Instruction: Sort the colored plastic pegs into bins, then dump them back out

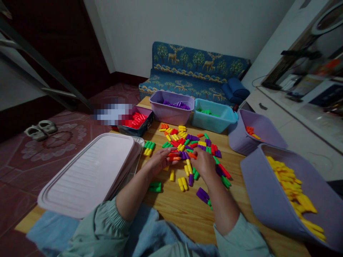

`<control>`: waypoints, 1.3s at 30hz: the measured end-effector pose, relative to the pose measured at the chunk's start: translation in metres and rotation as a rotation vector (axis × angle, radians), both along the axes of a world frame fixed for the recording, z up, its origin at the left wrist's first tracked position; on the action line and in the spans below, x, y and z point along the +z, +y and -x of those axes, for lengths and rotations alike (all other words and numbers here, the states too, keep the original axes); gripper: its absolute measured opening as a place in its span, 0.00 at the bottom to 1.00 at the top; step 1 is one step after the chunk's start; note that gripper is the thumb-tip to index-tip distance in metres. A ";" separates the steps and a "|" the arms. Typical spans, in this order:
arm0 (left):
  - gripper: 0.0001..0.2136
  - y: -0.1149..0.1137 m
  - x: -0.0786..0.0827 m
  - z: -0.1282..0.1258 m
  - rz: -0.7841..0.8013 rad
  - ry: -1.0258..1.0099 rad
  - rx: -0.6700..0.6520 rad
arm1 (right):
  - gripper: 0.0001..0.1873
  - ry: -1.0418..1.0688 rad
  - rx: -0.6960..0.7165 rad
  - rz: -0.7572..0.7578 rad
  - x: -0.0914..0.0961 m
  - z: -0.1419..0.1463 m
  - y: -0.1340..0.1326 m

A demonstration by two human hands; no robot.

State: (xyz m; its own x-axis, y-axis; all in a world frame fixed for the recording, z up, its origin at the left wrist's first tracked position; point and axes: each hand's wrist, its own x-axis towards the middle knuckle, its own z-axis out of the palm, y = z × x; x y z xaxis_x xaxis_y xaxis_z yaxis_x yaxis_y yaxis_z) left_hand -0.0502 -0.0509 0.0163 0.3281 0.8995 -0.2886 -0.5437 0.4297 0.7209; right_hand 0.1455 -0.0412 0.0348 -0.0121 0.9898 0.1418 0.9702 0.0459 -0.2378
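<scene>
My left hand (158,161) reaches over the wooden table from the left, fingers closed on orange plastic pieces (174,157) shaped like short rounded pegs. Opposite it, my right hand (205,165) pinches another orange piece (192,155) between thumb and fingers. Beneath and beyond both hands lies a loose pile of red, yellow, green, purple and orange pieces. Nearer to me are a yellow pair (182,184), a green block (155,187) and a purple block (203,195). A green-and-yellow cluster (149,148) lies beyond my left wrist.
Around the table stand a purple bin (171,115) with purple pieces, a turquoise bin (213,123) with green, a bin (238,137) with orange, a large bin (261,189) with yellow, and a dark box (136,131) with red. Stacked pale lids (88,175) lie left.
</scene>
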 end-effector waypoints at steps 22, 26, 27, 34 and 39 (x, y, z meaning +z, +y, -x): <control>0.18 -0.006 -0.001 -0.005 -0.059 0.069 -0.043 | 0.11 0.998 0.214 0.124 -0.013 0.037 -0.022; 0.19 -0.005 -0.003 -0.001 -0.090 0.091 -0.012 | 0.10 0.809 0.217 0.011 -0.003 0.020 -0.017; 0.20 -0.004 -0.003 0.000 -0.085 0.101 0.000 | 0.10 0.736 0.198 -0.013 0.003 0.011 -0.016; 0.22 -0.005 0.002 0.000 -0.076 0.166 0.054 | 0.10 0.077 -0.081 0.146 0.036 -0.079 -0.021; 0.24 -0.005 0.003 -0.002 -0.075 0.224 0.065 | 0.12 0.014 -0.068 0.303 0.022 -0.083 -0.030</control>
